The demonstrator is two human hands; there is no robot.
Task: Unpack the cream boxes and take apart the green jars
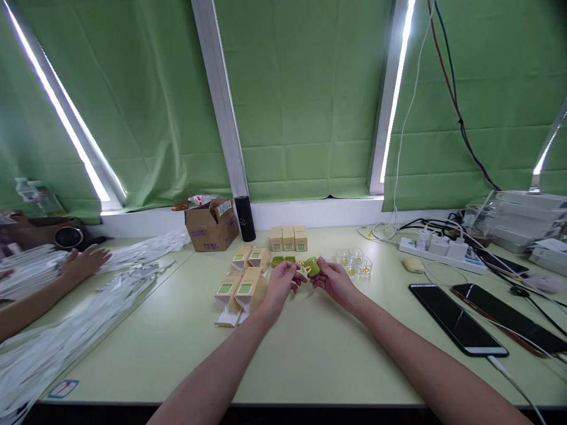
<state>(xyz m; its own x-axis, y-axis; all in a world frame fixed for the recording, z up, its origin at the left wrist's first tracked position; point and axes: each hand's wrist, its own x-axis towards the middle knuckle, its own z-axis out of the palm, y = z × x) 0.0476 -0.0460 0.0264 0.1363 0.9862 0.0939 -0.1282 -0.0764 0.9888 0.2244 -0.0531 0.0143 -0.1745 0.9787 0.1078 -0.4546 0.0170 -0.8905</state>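
My right hand (334, 282) grips a small, rounded olive-green case (312, 267) between thumb and fingers, above the middle of the table. Close to its left side, my left hand (283, 282) is closed in a pinch; what lies between its fingertips is too small to make out. A thin yellow-green piece, perhaps a chain or strap, shows between the two hands. Just behind my left hand lie flat green pieces (283, 260). Several clear plastic cups (355, 260) with gold-coloured bits in them stand beyond my right hand.
Left of my hands stand open beige boxes (251, 286) with green windows; more small boxes (289, 239) are behind. A cardboard carton (211, 227) and black cylinder (245, 218) stand at the back. Phones (456, 319) and a power strip (443, 254) lie right. Another person's hand (86, 262) rests over white straps.
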